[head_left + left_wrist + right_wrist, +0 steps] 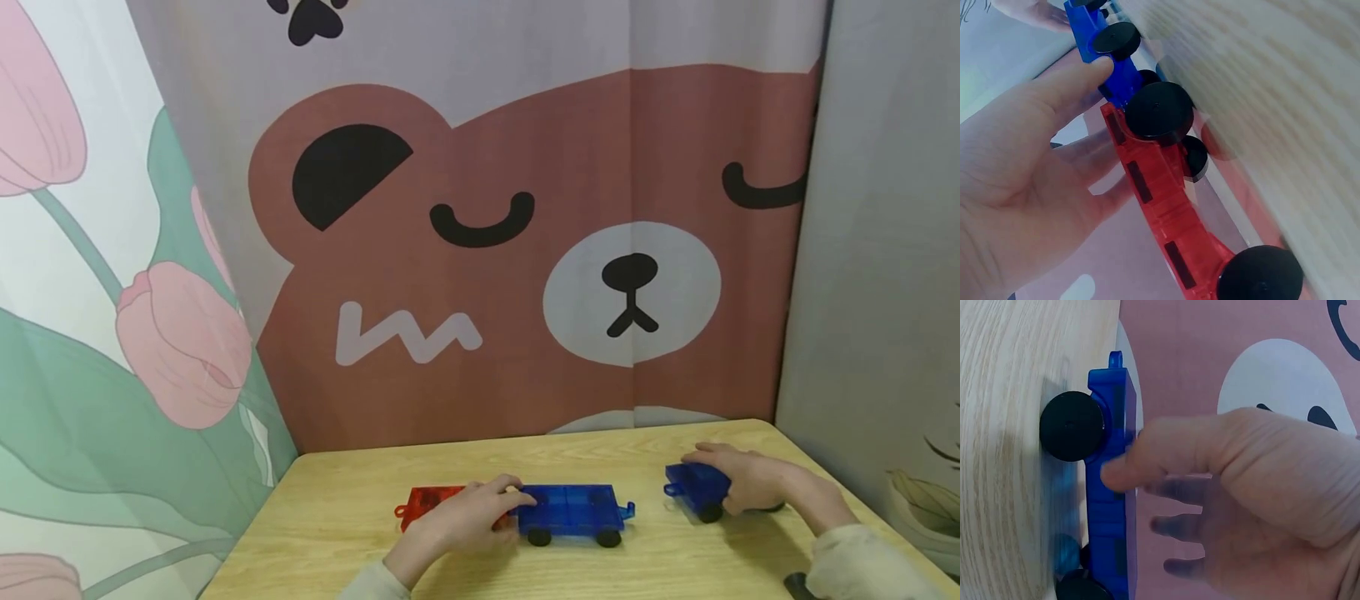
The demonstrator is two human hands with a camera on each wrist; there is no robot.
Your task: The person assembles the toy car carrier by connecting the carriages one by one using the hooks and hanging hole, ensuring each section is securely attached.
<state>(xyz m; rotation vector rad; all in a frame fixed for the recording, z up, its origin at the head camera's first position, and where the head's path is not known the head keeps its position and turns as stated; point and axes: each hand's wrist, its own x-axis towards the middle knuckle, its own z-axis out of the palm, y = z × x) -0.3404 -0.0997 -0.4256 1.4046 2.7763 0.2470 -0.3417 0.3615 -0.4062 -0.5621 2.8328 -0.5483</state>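
A translucent red toy train car (433,497) with black wheels stands at the left end of a translucent blue car (566,504), on the table. My left hand (472,517) covers part of the red car and pinches the blue car's left end; the left wrist view shows the thumb on that car's side. Farther right, a second blue car (693,483) is apart from the pair, its loop toward the middle car's hook. My right hand (753,482) grips it from above, thumb on the near side in the right wrist view, fingers at the far side.
The light wooden table (337,542) backs onto a curtain (487,400) printed with a bear. By my right sleeve a dark object (797,585) lies at the bottom of the head view, partly cut off. A potted plant (926,508) stands beyond the table's right edge.
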